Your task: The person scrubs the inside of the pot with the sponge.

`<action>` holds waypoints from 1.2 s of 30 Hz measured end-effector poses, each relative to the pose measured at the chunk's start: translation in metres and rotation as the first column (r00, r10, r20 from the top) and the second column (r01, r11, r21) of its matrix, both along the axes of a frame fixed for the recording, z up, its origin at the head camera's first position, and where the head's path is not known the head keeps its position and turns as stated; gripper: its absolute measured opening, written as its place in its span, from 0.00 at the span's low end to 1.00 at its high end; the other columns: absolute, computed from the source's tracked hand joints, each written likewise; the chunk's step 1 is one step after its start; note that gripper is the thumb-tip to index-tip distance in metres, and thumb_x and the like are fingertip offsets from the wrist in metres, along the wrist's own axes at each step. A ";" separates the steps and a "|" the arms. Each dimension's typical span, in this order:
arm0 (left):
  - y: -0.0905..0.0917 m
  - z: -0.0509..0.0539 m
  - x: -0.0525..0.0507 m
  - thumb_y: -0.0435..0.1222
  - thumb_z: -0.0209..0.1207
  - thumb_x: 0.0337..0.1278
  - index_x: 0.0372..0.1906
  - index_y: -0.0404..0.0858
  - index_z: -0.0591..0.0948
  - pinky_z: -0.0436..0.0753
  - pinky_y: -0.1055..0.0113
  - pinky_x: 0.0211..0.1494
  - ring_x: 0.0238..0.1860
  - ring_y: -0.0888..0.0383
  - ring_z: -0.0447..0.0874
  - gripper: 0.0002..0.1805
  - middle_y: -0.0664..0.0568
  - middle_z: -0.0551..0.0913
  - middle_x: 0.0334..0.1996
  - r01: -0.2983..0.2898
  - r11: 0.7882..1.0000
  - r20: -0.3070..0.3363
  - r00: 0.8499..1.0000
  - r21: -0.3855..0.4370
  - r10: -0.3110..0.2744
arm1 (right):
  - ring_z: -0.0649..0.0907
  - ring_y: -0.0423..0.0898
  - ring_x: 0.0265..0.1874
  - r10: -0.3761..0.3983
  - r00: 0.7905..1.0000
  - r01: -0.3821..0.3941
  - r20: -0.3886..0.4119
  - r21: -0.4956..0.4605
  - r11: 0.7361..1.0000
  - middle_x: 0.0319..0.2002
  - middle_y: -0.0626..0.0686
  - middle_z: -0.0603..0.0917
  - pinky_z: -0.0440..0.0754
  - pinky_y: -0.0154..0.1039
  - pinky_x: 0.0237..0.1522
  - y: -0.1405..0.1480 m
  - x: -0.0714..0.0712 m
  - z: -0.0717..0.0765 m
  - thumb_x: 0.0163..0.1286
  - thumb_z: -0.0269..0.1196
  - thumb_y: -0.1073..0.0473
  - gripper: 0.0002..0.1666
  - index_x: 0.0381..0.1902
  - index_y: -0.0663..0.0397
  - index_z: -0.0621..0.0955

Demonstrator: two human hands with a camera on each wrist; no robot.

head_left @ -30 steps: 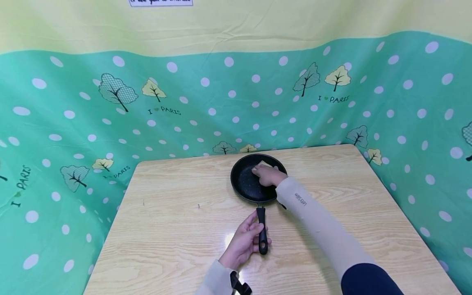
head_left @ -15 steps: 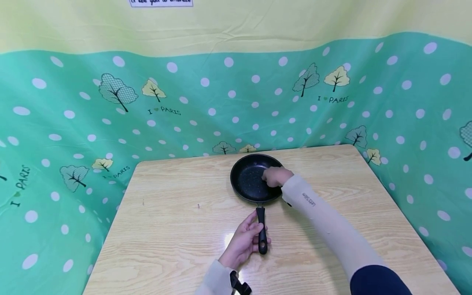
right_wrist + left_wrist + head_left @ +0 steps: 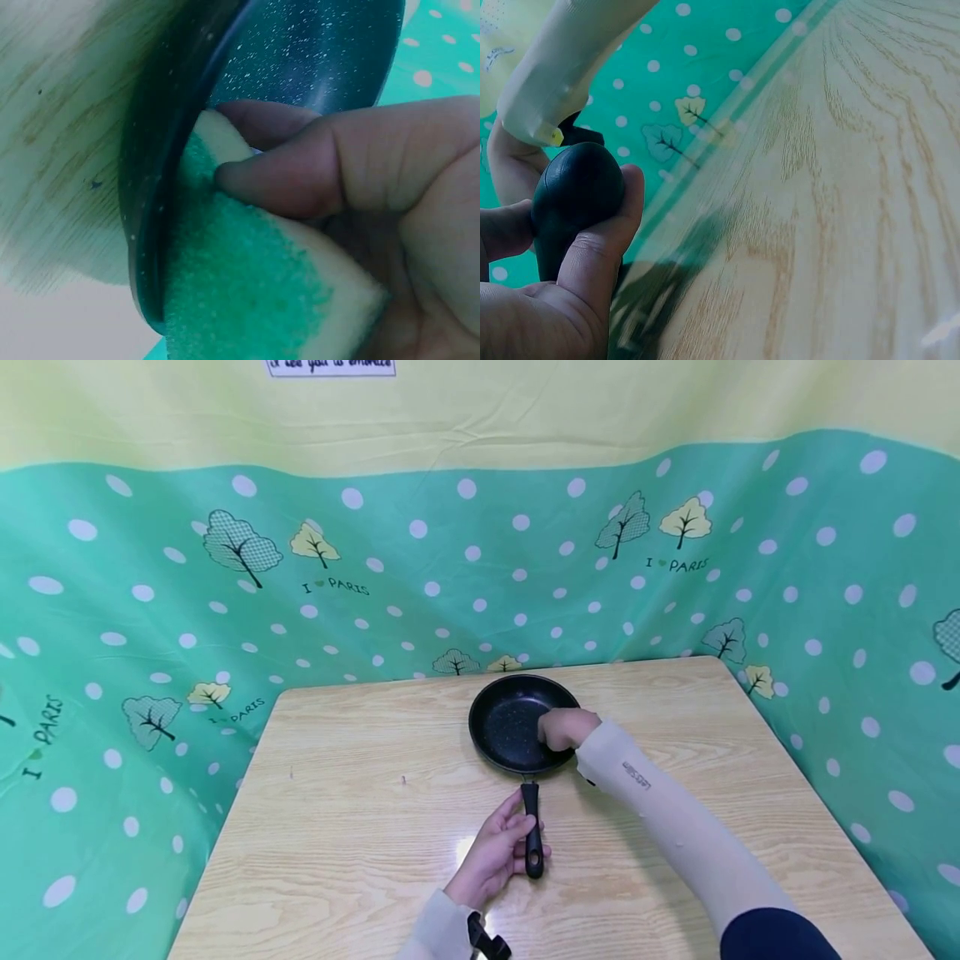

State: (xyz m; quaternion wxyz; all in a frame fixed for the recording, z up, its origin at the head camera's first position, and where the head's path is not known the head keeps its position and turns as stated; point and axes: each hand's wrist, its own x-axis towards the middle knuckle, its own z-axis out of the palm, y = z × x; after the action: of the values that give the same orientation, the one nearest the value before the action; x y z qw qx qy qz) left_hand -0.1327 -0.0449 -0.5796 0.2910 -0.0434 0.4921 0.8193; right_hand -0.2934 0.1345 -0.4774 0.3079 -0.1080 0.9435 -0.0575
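Left hand (image 3: 493,852) grips the frying pan (image 3: 510,727) by its handle (image 3: 534,841); right hand (image 3: 567,729) pinches a scouring sponge (image 3: 232,270) against the pan wall (image 3: 150,187). Advisable: steady handle, even pressure.

A round black pan (image 3: 504,725), speckled inside, sits upright on the counter (image 3: 337,793), its black handle (image 3: 533,847) toward the near side; a green-and-cream sponge (image 3: 232,262) is inside, beside the rim (image 3: 154,262).

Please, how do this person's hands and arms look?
The left hand and right hand are bare. Pale sleeves cover both forearms, the right one with small dark lettering and a navy sleeve above. Black gear shows at both wrists.
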 end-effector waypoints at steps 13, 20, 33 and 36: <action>-0.001 -0.001 0.001 0.33 0.55 0.80 0.86 0.44 0.54 0.92 0.54 0.39 0.35 0.51 0.92 0.38 0.40 0.82 0.52 0.005 1.000 0.001 1.000 -0.004 -0.005 | 0.80 0.48 0.63 0.148 0.988 -0.145 0.043 -0.053 0.988 0.64 0.55 0.84 0.76 0.51 0.71 -0.001 0.009 -0.001 0.75 0.62 0.64 0.19 0.61 0.51 0.88; 0.000 0.000 0.001 0.33 0.55 0.80 0.86 0.44 0.54 0.92 0.54 0.40 0.36 0.51 0.92 0.38 0.41 0.82 0.51 0.011 1.000 0.005 1.000 0.003 -0.011 | 0.79 0.42 0.53 0.250 0.965 -0.233 0.082 -0.175 0.957 0.62 0.50 0.85 0.78 0.45 0.67 -0.006 0.008 -0.006 0.76 0.63 0.64 0.18 0.60 0.47 0.89; -0.001 0.001 0.000 0.33 0.54 0.80 0.86 0.43 0.52 0.91 0.49 0.44 0.35 0.50 0.92 0.38 0.39 0.82 0.53 0.014 1.000 -0.003 1.000 0.005 -0.014 | 0.78 0.47 0.64 0.243 0.967 -0.214 0.068 -0.290 0.933 0.66 0.51 0.83 0.78 0.41 0.59 -0.030 0.004 -0.012 0.75 0.61 0.69 0.24 0.64 0.47 0.86; -0.001 0.001 0.000 0.33 0.54 0.81 0.86 0.43 0.51 0.91 0.49 0.44 0.35 0.51 0.92 0.39 0.40 0.82 0.52 0.015 1.000 -0.002 1.000 0.010 -0.015 | 0.73 0.52 0.73 0.247 0.968 -0.220 0.053 -0.304 0.927 0.69 0.53 0.80 0.72 0.48 0.73 -0.035 0.002 -0.014 0.74 0.58 0.72 0.28 0.67 0.48 0.84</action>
State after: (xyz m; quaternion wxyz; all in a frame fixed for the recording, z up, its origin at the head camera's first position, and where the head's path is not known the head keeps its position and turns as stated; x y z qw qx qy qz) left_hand -0.1326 -0.0462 -0.5783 0.2971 -0.0373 0.4884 0.8196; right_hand -0.2912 0.0994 -0.4918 0.3350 -0.2615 0.8899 -0.1656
